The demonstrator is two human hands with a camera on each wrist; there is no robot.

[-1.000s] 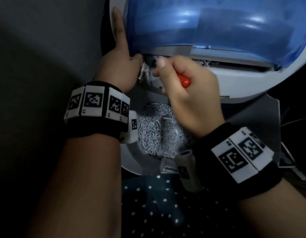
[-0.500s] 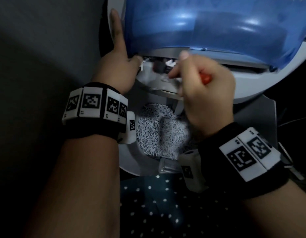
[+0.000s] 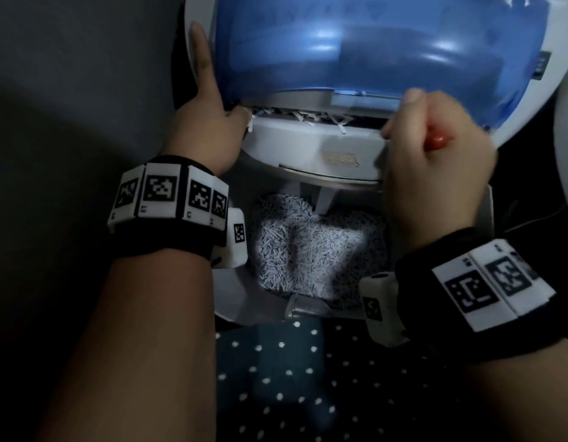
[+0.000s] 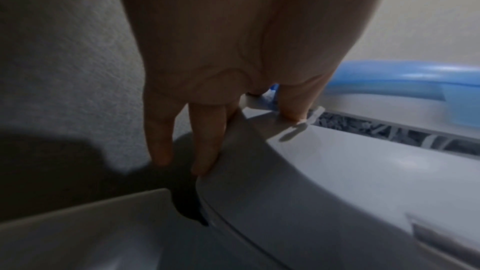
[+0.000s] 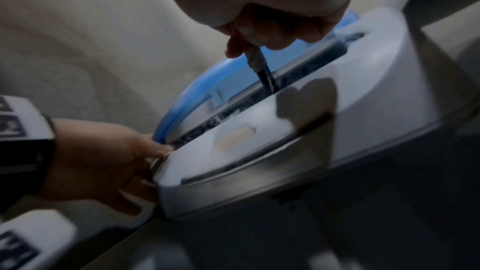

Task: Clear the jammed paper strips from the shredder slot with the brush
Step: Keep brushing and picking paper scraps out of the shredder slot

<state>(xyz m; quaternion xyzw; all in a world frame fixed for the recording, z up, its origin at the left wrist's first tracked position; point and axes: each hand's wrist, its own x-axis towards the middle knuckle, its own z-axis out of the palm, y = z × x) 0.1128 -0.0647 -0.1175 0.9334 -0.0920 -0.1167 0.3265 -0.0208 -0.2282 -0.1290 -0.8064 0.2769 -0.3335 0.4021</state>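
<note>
Your right hand (image 3: 435,173) is clenched around the brush (image 5: 262,69); its dark tip dips into the right part of the shredder slot (image 3: 308,118); its red handle end shows between your fingers. Your left hand (image 3: 209,129) braces the shredder (image 3: 308,148) at its left edge, fingers straight, thumb at the slot's left end; white paper strips (image 3: 311,117) lie along the slot.
</note>
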